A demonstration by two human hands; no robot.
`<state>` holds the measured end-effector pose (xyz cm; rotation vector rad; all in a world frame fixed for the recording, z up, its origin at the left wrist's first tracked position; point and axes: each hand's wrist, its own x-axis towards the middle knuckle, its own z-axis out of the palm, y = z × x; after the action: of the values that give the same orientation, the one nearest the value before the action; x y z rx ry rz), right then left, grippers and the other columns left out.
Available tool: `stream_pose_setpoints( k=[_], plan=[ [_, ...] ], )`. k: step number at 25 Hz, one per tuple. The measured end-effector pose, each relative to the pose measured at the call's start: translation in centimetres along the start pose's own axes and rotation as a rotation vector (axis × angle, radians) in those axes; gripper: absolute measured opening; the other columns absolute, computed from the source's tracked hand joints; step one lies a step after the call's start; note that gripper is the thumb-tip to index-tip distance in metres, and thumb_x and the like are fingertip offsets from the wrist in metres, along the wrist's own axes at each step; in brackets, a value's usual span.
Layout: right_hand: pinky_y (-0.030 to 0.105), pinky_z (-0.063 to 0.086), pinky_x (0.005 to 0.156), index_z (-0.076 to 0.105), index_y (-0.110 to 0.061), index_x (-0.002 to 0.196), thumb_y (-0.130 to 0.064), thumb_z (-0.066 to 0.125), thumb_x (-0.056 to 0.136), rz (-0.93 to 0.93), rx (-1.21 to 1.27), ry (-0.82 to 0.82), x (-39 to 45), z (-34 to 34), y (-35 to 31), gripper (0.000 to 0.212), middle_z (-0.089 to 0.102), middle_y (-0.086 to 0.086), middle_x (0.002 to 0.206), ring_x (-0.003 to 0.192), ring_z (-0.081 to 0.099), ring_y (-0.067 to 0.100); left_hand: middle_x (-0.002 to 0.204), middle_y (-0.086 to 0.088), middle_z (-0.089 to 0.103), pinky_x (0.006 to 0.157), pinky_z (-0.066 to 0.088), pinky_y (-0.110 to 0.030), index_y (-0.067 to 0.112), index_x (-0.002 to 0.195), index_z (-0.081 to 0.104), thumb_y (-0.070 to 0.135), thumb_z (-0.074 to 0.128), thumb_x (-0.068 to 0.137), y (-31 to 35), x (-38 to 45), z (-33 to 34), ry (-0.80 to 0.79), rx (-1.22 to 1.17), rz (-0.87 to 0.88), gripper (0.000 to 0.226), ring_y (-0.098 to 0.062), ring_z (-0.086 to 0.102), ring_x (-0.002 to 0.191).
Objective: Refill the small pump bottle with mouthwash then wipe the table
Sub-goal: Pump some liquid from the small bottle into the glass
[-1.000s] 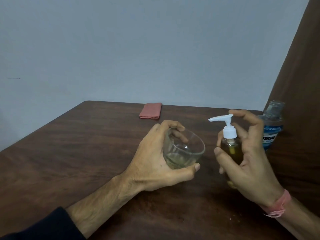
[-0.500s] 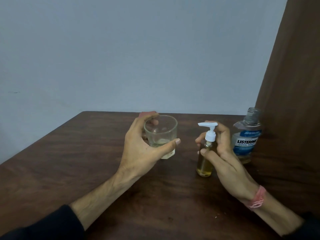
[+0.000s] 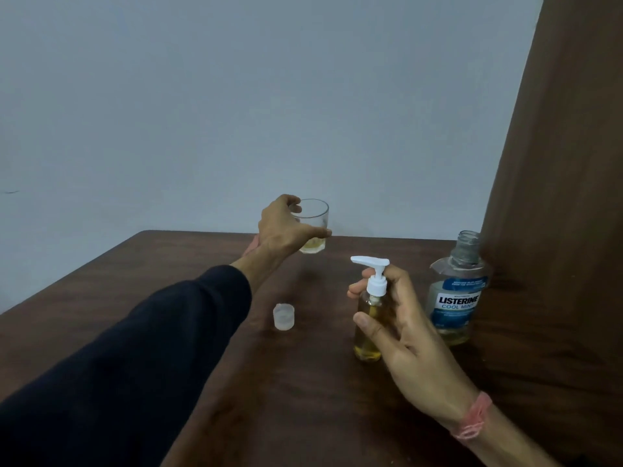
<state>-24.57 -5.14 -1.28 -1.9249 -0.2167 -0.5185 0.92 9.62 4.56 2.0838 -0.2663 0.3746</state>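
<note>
The small pump bottle [image 3: 368,326], clear with yellow liquid and a white pump head, stands on the dark wooden table [image 3: 135,298]. My right hand [image 3: 397,325] grips it round the body. Far across the table my left hand [image 3: 283,227] holds a clear glass [image 3: 313,227] with a little yellowish liquid at its bottom, near the back edge. The mouthwash bottle [image 3: 455,291], uncapped with a blue label, stands right of the pump bottle. Its clear cap [image 3: 284,316] sits on the table between my arms. A red cloth [image 3: 251,246] shows only as a sliver behind my left wrist.
A grey wall rises behind the table's back edge. A brown wooden panel [image 3: 556,197] stands at the right, close behind the mouthwash bottle.
My left hand has carried the glass away from me toward the table's back edge. The right hand keeps its grip on the pump bottle. The cap has come into view.
</note>
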Motion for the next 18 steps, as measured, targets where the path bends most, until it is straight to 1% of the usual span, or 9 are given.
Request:
stream_pose_setpoints(
  k=[2, 3, 5, 7, 9, 13, 15, 16, 18],
  plan=[
    [0.014, 0.056, 0.096, 0.046, -0.053, 0.141, -0.018, 0.067, 0.107, 0.016, 0.021, -0.009, 0.2, -0.3, 0.1, 0.053, 0.066, -0.024, 0.134, 0.132, 0.063, -0.002, 0.141, 0.001, 0.075, 0.111, 0.060, -0.041, 0.017, 0.152, 0.063, 0.047, 0.113, 0.056, 0.1, 2.0, 1.4, -0.001, 0.019, -0.032, 0.112, -0.023, 0.072, 0.129],
    [0.013, 0.055, 0.095, 0.045, -0.055, 0.141, -0.019, 0.066, 0.107, 0.012, 0.010, -0.016, 0.3, -0.3, 0.2, 0.054, 0.065, -0.025, 0.135, 0.133, 0.061, -0.003, 0.142, 0.000, 0.075, 0.112, 0.058, -0.039, 0.016, 0.153, 0.062, 0.046, 0.113, 0.057, 0.0, 2.8, 2.0, -0.003, 0.020, -0.049, 0.112, -0.023, 0.071, 0.133],
    [0.014, 0.054, 0.099, 0.043, -0.055, 0.141, -0.019, 0.066, 0.108, -0.002, -0.028, -0.020, 0.3, -0.4, 0.3, 0.054, 0.063, -0.026, 0.138, 0.135, 0.059, -0.003, 0.144, -0.002, 0.074, 0.111, 0.056, -0.039, 0.014, 0.154, 0.061, 0.044, 0.113, 0.059, -0.2, 3.8, 3.0, -0.014, 0.028, -0.068, 0.112, -0.025, 0.069, 0.136],
    [0.014, 0.053, 0.100, 0.044, -0.051, 0.143, -0.017, 0.065, 0.108, -0.013, -0.028, -0.016, 0.3, -0.3, 0.5, 0.053, 0.063, -0.024, 0.138, 0.136, 0.059, 0.000, 0.143, -0.003, 0.074, 0.112, 0.056, -0.040, 0.013, 0.153, 0.062, 0.045, 0.112, 0.060, -0.7, 4.5, 3.9, -0.025, 0.055, -0.077, 0.111, -0.026, 0.069, 0.137],
    [0.014, 0.054, 0.099, 0.044, -0.049, 0.145, -0.016, 0.065, 0.108, -0.014, -0.025, -0.025, 0.3, -0.3, 0.5, 0.053, 0.063, -0.023, 0.138, 0.136, 0.059, 0.002, 0.142, -0.002, 0.075, 0.111, 0.054, -0.038, 0.013, 0.152, 0.063, 0.047, 0.112, 0.060, -1.1, 4.8, 4.5, -0.026, 0.086, -0.102, 0.109, -0.026, 0.069, 0.138],
    [0.011, 0.056, 0.091, 0.045, -0.043, 0.147, -0.014, 0.065, 0.108, -0.006, 0.021, -0.037, 0.3, -0.4, 0.7, 0.053, 0.063, -0.020, 0.137, 0.132, 0.062, 0.004, 0.145, -0.002, 0.075, 0.110, 0.052, -0.035, 0.015, 0.153, 0.062, 0.045, 0.111, 0.062, -1.2, 4.8, 4.9, -0.047, 0.107, -0.118, 0.108, -0.025, 0.067, 0.141],
    [0.011, 0.054, 0.094, 0.045, -0.040, 0.147, -0.013, 0.065, 0.108, -0.015, 0.017, -0.036, 0.4, -0.4, 0.7, 0.052, 0.063, -0.021, 0.137, 0.133, 0.061, 0.003, 0.152, -0.006, 0.068, 0.115, 0.051, -0.038, 0.010, 0.158, 0.054, 0.040, 0.111, 0.064, -0.7, 4.5, 4.6, -0.101, 0.102, -0.131, 0.114, -0.028, 0.063, 0.146],
    [0.011, 0.053, 0.097, 0.045, -0.038, 0.147, -0.013, 0.065, 0.107, -0.022, 0.010, -0.038, 0.4, -0.3, 0.7, 0.051, 0.062, -0.023, 0.138, 0.135, 0.059, 0.002, 0.157, -0.009, 0.062, 0.117, 0.052, -0.041, 0.007, 0.159, 0.049, 0.038, 0.112, 0.065, -0.4, 4.1, 4.3, -0.128, 0.105, -0.141, 0.118, -0.031, 0.059, 0.149],
    [0.011, 0.053, 0.098, 0.045, -0.038, 0.147, -0.013, 0.065, 0.107, -0.016, 0.029, -0.049, 0.4, -0.3, 0.6, 0.051, 0.062, -0.025, 0.139, 0.136, 0.059, 0.000, 0.165, -0.013, 0.049, 0.122, 0.051, -0.046, 0.003, 0.162, 0.041, 0.036, 0.110, 0.069, 0.6, 2.5, 3.0, -0.115, 0.109, -0.129, 0.121, -0.034, 0.052, 0.154]
  ],
)
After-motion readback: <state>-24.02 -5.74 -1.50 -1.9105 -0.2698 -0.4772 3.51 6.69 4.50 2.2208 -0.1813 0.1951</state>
